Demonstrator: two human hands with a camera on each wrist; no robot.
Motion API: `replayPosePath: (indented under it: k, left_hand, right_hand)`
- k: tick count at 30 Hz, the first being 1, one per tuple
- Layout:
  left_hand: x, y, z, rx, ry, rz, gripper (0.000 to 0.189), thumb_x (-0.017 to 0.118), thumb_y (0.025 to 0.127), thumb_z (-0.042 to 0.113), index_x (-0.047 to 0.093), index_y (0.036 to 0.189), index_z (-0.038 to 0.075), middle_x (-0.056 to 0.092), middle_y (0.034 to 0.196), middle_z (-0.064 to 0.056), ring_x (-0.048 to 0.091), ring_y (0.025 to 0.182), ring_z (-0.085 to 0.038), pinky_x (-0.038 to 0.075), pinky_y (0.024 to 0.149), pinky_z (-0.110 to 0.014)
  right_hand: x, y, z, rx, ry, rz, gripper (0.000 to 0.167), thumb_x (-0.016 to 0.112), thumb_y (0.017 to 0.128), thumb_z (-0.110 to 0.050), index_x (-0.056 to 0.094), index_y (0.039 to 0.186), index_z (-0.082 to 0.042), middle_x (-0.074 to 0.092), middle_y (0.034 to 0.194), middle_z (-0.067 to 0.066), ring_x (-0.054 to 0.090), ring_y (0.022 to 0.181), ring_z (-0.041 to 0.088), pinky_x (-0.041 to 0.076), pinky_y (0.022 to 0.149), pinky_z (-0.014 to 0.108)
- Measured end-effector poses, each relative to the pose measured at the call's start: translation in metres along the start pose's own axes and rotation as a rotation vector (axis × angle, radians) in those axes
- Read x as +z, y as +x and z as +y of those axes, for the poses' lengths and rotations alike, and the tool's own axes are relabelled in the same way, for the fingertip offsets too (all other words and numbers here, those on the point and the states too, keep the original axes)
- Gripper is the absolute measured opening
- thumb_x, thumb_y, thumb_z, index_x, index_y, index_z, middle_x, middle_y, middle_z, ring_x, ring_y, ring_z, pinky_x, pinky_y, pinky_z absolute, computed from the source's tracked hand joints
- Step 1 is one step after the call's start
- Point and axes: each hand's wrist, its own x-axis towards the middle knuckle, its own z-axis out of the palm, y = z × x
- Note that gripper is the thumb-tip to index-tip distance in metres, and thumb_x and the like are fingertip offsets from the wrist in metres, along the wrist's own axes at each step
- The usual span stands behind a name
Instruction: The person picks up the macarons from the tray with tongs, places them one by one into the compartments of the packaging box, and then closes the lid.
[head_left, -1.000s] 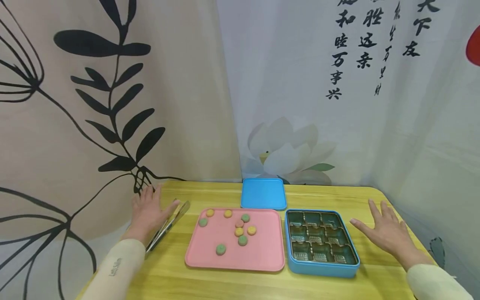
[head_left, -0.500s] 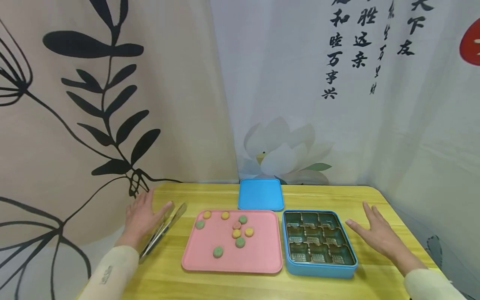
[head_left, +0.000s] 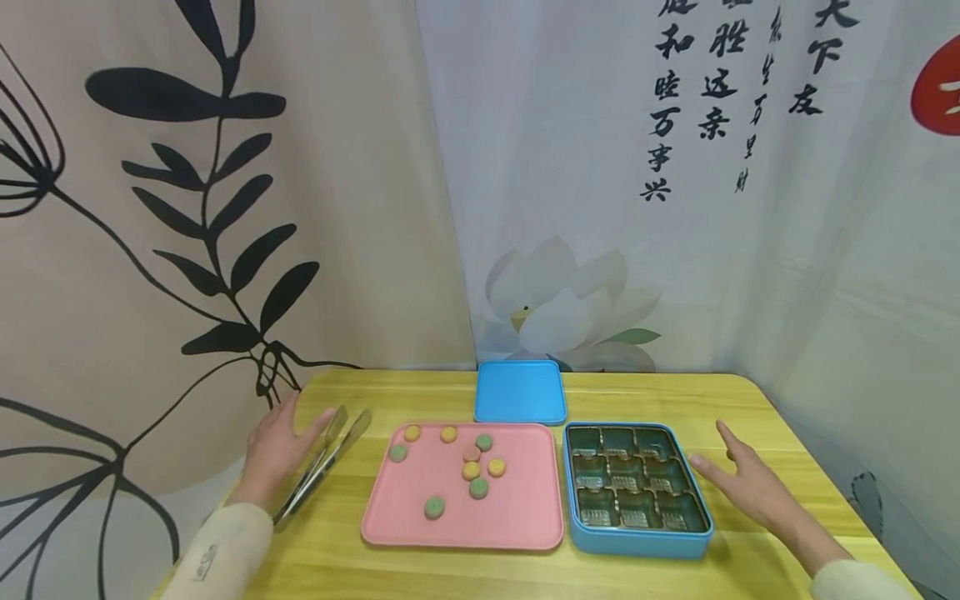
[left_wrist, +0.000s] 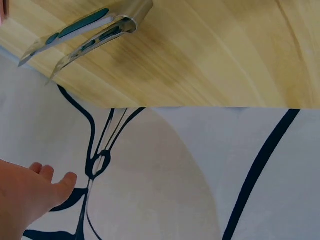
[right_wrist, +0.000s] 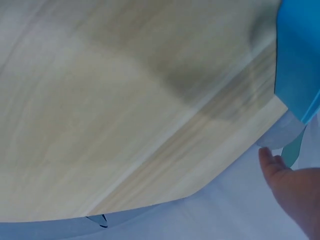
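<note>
My left hand (head_left: 277, 454) is held beside the metal tongs (head_left: 326, 467) at the table's left, its thumb stretched out over or next to them. It holds nothing; a gap to the tongs shows in the left wrist view. On the right, my right hand (head_left: 750, 483) hovers beside the blue box (head_left: 641, 542), fingers extended and nothing in them. A clear insert with several square compartments (head_left: 625, 471) fills the box. Between the hands lies a pink tray (head_left: 517, 525) with several small round cookies, among them a green one (head_left: 433, 507), a yellow one (head_left: 497, 467) and a pink one (head_left: 472, 453).
Behind the tray and box lies a flat blue lid (head_left: 520, 392) near the back edge of the yellow wooden table (head_left: 420, 575). Printed curtains (head_left: 375, 208) hang close behind and at both sides of the table.
The head view has shifted slightly. Both hands have come down a little, and the right hand's fingers have drawn closer together. The tongs, tray, cookies and box have stayed in place.
</note>
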Motion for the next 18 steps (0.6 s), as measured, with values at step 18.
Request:
replayPosePath:
  k: [18]
  left_hand:
    - [0.009, -0.006, -0.023, -0.127, -0.191, -0.111, 0.103, 0.039, 0.094, 0.072, 0.008, 0.155, -0.005, 0.024, 0.151, -0.038, 0.026, 0.135, -0.056, 0.023, 0.107, -0.067]
  right_hand:
    - [0.023, -0.015, 0.006, 0.055, 0.237, -0.153, 0.096, 0.063, 0.097, -0.039, -0.002, 0.157, 0.001, 0.019, 0.149, 0.042, 0.033, 0.131, 0.058, 0.047, 0.092, 0.057]
